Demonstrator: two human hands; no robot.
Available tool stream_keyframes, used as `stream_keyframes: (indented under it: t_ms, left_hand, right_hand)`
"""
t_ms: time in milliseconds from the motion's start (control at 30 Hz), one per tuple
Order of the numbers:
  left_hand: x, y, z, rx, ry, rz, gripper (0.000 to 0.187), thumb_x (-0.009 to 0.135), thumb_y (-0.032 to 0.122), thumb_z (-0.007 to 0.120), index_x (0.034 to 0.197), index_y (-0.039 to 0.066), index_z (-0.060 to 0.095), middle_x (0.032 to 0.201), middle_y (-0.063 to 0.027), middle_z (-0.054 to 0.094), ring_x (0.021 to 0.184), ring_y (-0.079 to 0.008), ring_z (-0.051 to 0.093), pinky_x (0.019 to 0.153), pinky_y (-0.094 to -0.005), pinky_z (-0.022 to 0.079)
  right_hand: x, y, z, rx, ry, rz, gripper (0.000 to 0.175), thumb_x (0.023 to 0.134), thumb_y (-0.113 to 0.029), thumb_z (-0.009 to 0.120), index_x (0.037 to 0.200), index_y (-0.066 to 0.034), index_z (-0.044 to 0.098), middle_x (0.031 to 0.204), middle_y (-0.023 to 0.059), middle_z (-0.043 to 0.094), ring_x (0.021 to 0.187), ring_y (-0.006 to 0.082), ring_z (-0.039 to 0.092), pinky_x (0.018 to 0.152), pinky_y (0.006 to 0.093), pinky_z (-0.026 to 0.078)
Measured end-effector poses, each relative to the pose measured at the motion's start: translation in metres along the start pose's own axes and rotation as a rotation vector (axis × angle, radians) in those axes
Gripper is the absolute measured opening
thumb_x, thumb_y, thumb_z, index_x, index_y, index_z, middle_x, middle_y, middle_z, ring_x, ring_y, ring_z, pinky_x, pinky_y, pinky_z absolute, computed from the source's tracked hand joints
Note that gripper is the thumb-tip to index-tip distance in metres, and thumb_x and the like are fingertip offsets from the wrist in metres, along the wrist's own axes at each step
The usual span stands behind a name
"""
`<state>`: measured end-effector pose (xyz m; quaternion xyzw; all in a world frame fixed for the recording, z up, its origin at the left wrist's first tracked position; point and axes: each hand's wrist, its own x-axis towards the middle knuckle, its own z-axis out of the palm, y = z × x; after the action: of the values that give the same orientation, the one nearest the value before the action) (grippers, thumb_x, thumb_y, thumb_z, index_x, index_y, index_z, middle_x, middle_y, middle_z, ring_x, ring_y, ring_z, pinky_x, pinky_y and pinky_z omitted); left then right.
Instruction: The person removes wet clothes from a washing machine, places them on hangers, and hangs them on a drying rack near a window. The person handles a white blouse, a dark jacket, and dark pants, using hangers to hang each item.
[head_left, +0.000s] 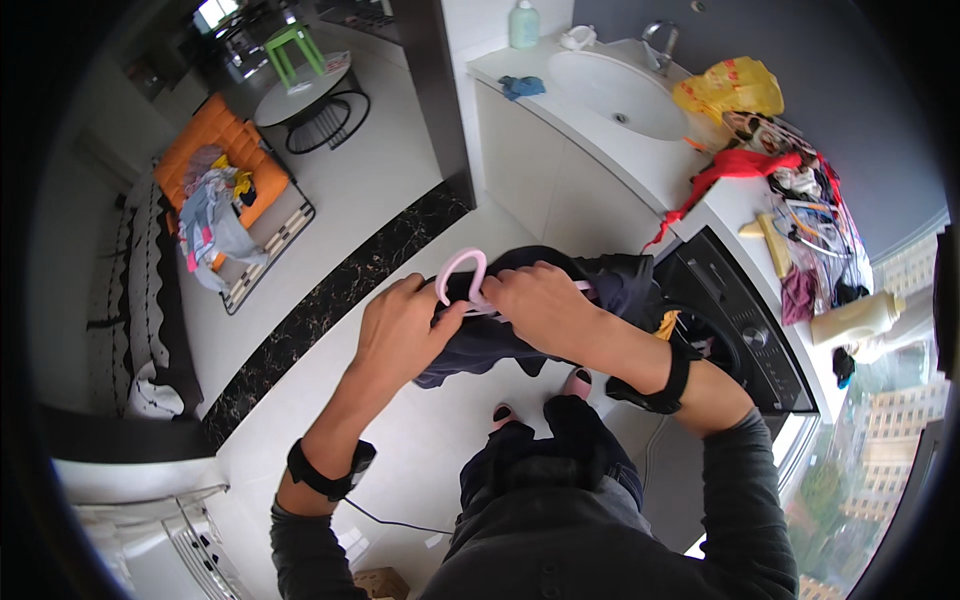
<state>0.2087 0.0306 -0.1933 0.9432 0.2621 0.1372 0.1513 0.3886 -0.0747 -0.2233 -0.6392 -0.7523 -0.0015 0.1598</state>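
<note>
A dark navy garment (480, 352) hangs in front of me, with a pink plastic clothes hanger (466, 259) at its neck opening. The hanger's hook stands up between my hands. My left hand (405, 322) grips the garment's edge left of the hook, its thumb close to the hanger. Close by the base of the hook, my right hand (544, 307) holds the hanger together with some cloth. Part of the hanger's arm shows past the right hand; the rest is hidden by cloth and fingers.
To the right is a front-loading washing machine (731, 322), its drum opening holding some cloth. Above it, the white counter (517, 69) carries a sink (615, 90), a yellow plastic bag (731, 86), hangers and a detergent bottle (855, 319). Clothes lie on an orange folding chair (225, 142) at left.
</note>
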Motion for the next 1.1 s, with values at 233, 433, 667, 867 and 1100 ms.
stream_keyframes:
  t_ms: [233, 433, 667, 867, 1100]
  left_hand:
    - [-0.014, -0.026, -0.020, -0.306, 0.136, 0.030, 0.038, 0.075, 0.007, 0.070, 0.112, 0.005, 0.063, 0.122, -0.0115, 0.046, 0.096, -0.0233, 0.051, 0.085, -0.0331, 0.043]
    - [-0.019, -0.006, -0.005, -0.643, 0.285, -0.112, 0.028, 0.082, -0.002, 0.061, 0.110, 0.000, 0.062, 0.108, -0.0085, 0.056, 0.084, -0.0139, 0.058, 0.073, -0.0248, 0.046]
    - [-0.022, 0.067, 0.022, -1.089, 0.109, -0.216, 0.056, 0.093, 0.013, 0.051, 0.142, -0.003, 0.028, 0.143, -0.0133, 0.039, 0.082, -0.0104, 0.062, 0.048, -0.0170, 0.038]
    - [-0.015, 0.064, 0.036, -1.336, -0.074, -0.464, 0.055, 0.095, 0.023, 0.046, 0.140, -0.005, 0.029, 0.140, -0.0186, 0.041, 0.064, -0.0119, 0.056, 0.042, -0.0161, 0.031]
    - [-0.020, 0.009, 0.059, -2.235, 0.055, -0.489, 0.035, 0.101, 0.028, 0.039, 0.109, -0.005, 0.048, 0.075, -0.0067, 0.042, 0.049, -0.0099, 0.038, 0.041, -0.0209, 0.032]
  right_hand:
    - [-0.013, 0.031, -0.027, 0.357, 0.158, 0.279, 0.010, 0.079, -0.003, 0.063, 0.088, -0.0011, 0.059, 0.077, 0.0169, 0.061, 0.074, 0.0379, 0.058, 0.066, 0.0417, 0.047]
    - [-0.015, 0.029, -0.025, 0.341, 0.334, 0.221, 0.010, 0.076, -0.001, 0.064, 0.085, -0.0009, 0.059, 0.078, 0.0155, 0.060, 0.073, 0.0361, 0.059, 0.065, 0.0414, 0.048]
    - [-0.023, -0.016, 0.024, 0.499, 0.197, 0.343, 0.025, 0.061, 0.008, 0.060, 0.085, 0.0047, 0.056, 0.086, 0.0207, 0.059, 0.083, 0.0373, 0.060, 0.073, 0.0420, 0.050]
    - [-0.041, -0.030, 0.055, 0.696, 0.103, 0.404, 0.020, 0.067, 0.007, 0.060, 0.087, 0.0054, 0.054, 0.092, 0.0204, 0.053, 0.084, 0.0363, 0.059, 0.073, 0.0413, 0.050]
    - [-0.073, 0.092, 0.082, 0.785, 0.432, 0.163, 0.011, 0.077, -0.005, 0.064, 0.088, -0.0021, 0.062, 0.089, 0.0152, 0.059, 0.083, 0.0327, 0.057, 0.072, 0.0385, 0.049]
